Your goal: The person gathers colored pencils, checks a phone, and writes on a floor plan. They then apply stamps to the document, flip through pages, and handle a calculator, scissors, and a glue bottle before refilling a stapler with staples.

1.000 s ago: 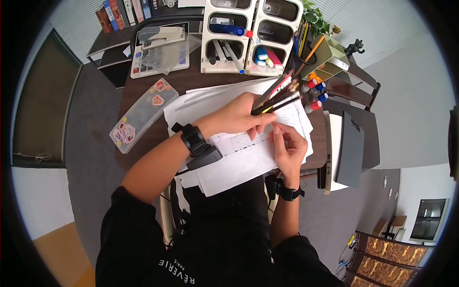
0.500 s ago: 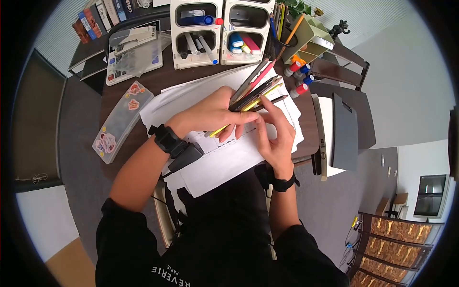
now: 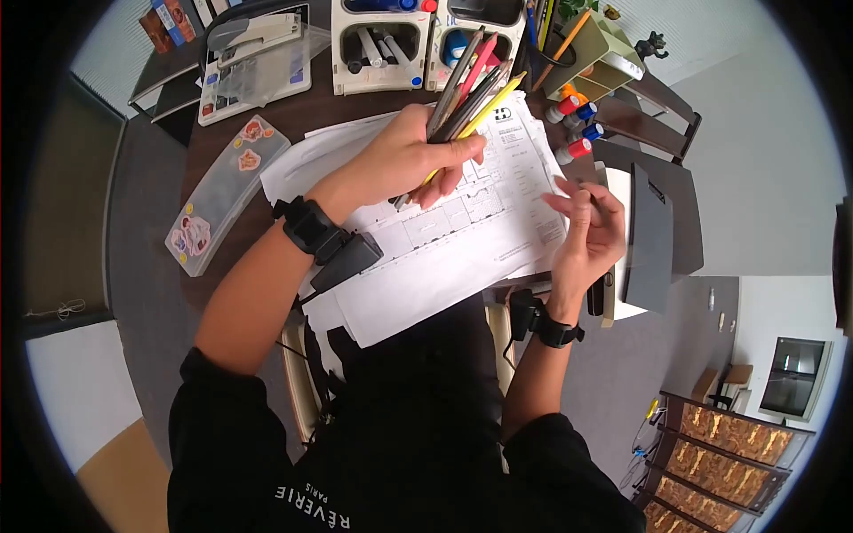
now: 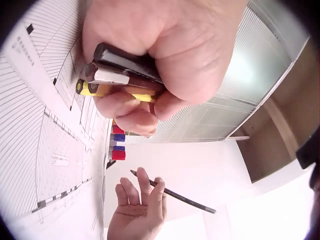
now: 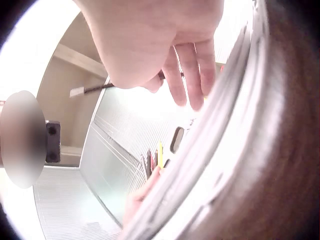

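Note:
My left hand (image 3: 413,160) grips a bundle of pencils (image 3: 471,93) above the papers, their upper ends leaning toward the desk organizer. Yellow, pink and dark barrels show in it. Up close in the left wrist view, dark and yellow pencil ends (image 4: 112,75) stick out of the fist. To the right, past the edge of the papers, my right hand (image 3: 586,235) pinches one dark pencil (image 4: 187,201) between thumb and fingers, apart from the bundle. Its other fingers are loosely extended. Printed sheets with plan drawings (image 3: 520,235) lie stacked under both hands.
A clear pencil case (image 3: 222,200) with stickers lies at the left. Behind the papers stands a white organizer (image 3: 378,84) with pens and markers. Red and blue capped markers (image 3: 582,147) stand at the right, near a green box (image 3: 604,67) and a dark grey folder-like panel (image 3: 649,240).
My right hand has moved away from the bundle to the right, with a single dark pencil in its fingers. My left hand keeps hold of the other pencils, tilted more upright.

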Motion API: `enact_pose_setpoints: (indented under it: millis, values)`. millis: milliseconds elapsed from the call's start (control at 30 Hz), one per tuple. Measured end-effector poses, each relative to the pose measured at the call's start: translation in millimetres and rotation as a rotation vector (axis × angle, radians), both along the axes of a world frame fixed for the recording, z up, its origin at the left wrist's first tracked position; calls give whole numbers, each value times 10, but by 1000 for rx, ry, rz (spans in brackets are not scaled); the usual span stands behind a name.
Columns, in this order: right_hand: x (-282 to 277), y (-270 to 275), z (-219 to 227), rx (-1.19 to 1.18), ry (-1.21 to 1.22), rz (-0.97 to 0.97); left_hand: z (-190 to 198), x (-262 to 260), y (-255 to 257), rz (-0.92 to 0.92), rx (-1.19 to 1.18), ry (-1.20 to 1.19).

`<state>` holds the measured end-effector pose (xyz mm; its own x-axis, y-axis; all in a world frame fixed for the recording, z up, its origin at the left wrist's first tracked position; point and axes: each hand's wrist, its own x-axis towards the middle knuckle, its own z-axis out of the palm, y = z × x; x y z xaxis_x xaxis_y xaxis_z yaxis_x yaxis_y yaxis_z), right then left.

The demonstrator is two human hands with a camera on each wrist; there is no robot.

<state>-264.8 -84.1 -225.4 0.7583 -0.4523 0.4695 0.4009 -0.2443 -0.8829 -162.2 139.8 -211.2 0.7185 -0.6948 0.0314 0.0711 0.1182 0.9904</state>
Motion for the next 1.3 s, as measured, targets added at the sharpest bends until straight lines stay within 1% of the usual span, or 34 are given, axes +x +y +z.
enact_pose_setpoints:
  millis: [33,100,133,200,267,333,400,467,533,567,600,667,700,733,800,833,867,933,1067,1133,1233,1300]
  values:
    - [-27,-29,-5,-2,5,3,-3,-35,-31,42,-13,-11]
    - [-70,-60,3,72,128,295,-6,-12,-12,34,-7,-45]
    - [-82,-2,-22,76,126,302,-8,1,-1,24,2,-83]
    - [-83,62,-82,1,139,331,-4,0,7,40,-2,-78]
    - [-76,109,-129,6,144,339,-17,4,4,50,-9,-74]
    - [-65,97,-154,9,147,345,-35,15,1,46,-5,16]
    - [-45,34,-172,134,170,325,-30,8,-14,59,20,13]
    - [-22,-42,-194,99,162,323,-22,-7,-26,72,44,11]
    - [-3,-85,-151,151,199,323,-1,-30,-44,112,102,-16]
    - [-4,-131,-158,121,226,362,16,-41,-53,107,100,-13]
    - [-6,-153,-177,119,229,357,38,-50,-56,117,118,-29]
    - [-7,-180,-210,114,209,443,58,-54,-57,127,135,-44]
    - [-20,-190,-207,162,200,468,61,-53,-52,134,151,-74]
    - [-26,-193,-203,162,201,465,61,-50,-49,140,168,-105]
    - [-35,-192,-195,50,171,498,51,-48,-48,146,162,-120]
    - [-43,-196,-210,121,161,506,44,-48,-50,154,158,-134]
    - [-61,-204,-207,121,163,504,31,-45,-52,152,158,-132]
    - [-103,-206,-185,107,242,473,6,-26,-54,129,170,-128]
    - [-134,-153,-127,91,250,462,-29,-15,-52,104,190,-104]
    - [-139,-161,-97,-55,252,459,-55,2,-58,92,191,-131]
    - [-158,-138,-144,-18,191,469,-55,-9,-72,118,193,-139]
    - [-167,-140,-203,27,201,469,-56,-11,-74,120,200,-132]
